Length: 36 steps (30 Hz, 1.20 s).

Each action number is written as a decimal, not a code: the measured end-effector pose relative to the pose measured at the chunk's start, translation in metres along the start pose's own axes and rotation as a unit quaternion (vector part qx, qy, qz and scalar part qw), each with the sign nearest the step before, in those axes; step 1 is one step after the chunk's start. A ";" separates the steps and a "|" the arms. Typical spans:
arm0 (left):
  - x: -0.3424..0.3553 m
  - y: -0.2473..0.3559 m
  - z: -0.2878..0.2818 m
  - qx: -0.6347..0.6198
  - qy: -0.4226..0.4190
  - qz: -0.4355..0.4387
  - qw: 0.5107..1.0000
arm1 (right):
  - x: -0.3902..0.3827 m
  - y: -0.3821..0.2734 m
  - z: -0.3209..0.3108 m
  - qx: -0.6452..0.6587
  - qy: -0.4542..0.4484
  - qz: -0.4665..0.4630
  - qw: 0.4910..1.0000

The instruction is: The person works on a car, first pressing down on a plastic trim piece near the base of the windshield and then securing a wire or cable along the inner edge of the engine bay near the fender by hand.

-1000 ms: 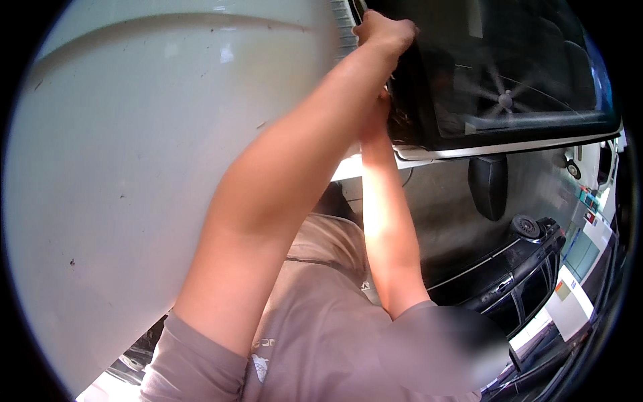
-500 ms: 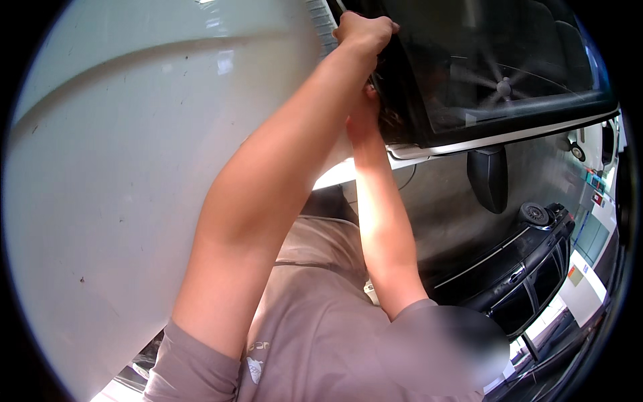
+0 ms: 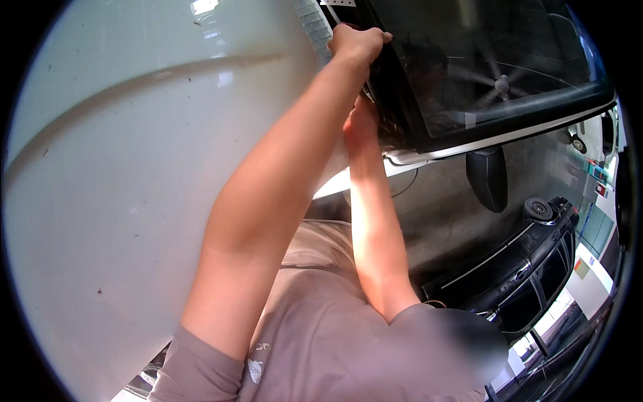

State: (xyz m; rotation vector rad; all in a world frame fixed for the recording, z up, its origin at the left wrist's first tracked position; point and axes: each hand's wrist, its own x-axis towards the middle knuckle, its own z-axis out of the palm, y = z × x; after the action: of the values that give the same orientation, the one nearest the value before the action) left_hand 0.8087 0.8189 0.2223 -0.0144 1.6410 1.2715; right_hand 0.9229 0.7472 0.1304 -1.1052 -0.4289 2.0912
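My left hand is closed at the black trim along the base of a vehicle's windshield. Its fingers curl downward, and whatever they grip is hidden. A thin pale rod runs up beside this hand. Just below, partly covered by my left forearm, my right hand is at the near end of the same trim with its fingers curled. I cannot make out what it holds. Both arms reach over the white hood.
A ribbed grey strip borders the hood beside the trim. A black side mirror juts out on the right. Beyond it stand a black car and a white vehicle. A ceiling fan reflects in the glass.
My view has shifted slightly, so the hood sits lower in the picture. A white dotted strip now shows above my left hand. Both hands stay at the trim, the right one a little lower.
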 end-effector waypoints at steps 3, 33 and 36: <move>0.003 -0.003 -0.004 0.013 0.000 0.010 1.000 | -0.006 -0.003 0.007 -0.062 0.004 -0.004 0.998; -0.013 -0.005 0.010 0.120 0.101 0.098 0.983 | 0.060 0.028 -0.053 -0.453 0.028 -0.180 0.872; -0.010 -0.009 0.002 0.129 0.137 0.118 0.975 | 0.012 -0.007 -0.014 -0.490 -0.007 -0.045 0.871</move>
State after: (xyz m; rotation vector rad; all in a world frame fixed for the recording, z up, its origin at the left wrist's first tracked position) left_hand 0.8196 0.8109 0.2231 0.1775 2.0870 1.2647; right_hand 0.9330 0.7604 0.1190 -1.5512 -1.6310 1.7696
